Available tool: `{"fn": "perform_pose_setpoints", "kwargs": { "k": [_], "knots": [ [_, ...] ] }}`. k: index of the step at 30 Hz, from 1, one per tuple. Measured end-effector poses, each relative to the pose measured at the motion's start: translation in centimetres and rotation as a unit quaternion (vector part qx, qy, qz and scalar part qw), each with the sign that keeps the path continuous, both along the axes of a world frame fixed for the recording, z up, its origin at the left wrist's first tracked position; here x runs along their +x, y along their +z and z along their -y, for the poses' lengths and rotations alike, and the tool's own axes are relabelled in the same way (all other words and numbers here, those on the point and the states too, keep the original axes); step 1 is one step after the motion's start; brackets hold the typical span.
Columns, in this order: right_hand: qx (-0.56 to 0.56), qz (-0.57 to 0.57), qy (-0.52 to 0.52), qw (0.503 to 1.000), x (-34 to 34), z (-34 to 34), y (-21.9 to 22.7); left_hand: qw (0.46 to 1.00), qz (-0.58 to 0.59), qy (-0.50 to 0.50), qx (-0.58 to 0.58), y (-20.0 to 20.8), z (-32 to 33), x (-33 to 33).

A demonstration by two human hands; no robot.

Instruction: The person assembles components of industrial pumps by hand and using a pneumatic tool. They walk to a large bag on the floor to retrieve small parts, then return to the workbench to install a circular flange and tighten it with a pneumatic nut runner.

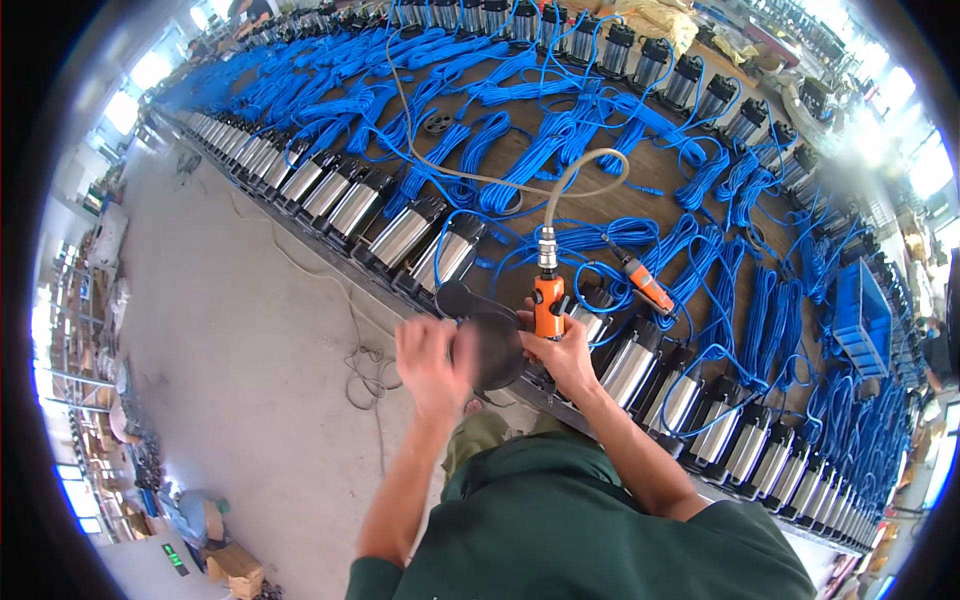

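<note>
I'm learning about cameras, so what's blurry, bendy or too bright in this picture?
Head view: the left hand is smeared, while the right hand looks sharper; head view: fisheye curves the long table; head view: glare whites out the window at far right.

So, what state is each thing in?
Left hand: blurred, grip unclear
Right hand: at orange tool, grip unclear
Orange tool: coupled to hose
Hose: looped
Blue cables: mostly bundled
Second orange tool: lying among cables
Round black part: blurred, between hands
Steel cylinders: in rows
Blue crate: contents unclear
</note>
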State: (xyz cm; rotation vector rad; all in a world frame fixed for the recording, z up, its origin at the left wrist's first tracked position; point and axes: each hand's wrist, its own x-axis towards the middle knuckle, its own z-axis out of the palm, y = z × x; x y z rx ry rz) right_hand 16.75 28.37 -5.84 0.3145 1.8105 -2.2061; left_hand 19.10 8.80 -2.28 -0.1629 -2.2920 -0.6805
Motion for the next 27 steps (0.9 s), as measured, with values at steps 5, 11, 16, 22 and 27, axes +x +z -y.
{"fn": "perform_pose_setpoints", "kwargs": {
  "k": [5,11,16,22,27],
  "knots": [
    [-0.004,-0.021,0.009,1.0,-0.1,-0.3,-0.3,0.981,0.164,0.081,-0.068,-0.5,-3.2,5.8],
    [-0.021,-0.028,-0.026,0.999,-0.1,-0.5,-0.4,0.968,0.208,0.066,-0.126,-0.3,-2.7,3.7],
    [0.039,-0.127,-0.061,0.989,2.0,-2.0,2.4,0.95,0.253,0.025,-0.182,-0.2,-1.4,3.0],
    [-0.071,-0.29,-0.031,0.954,3.8,-3.1,6.9,0.963,0.193,-0.004,-0.185,-1.0,-1.1,3.6],
    [-0.153,-0.254,-0.054,0.953,3.0,-1.4,3.9,0.961,0.194,-0.047,-0.194,-0.8,0.2,2.6]
  ]
}}
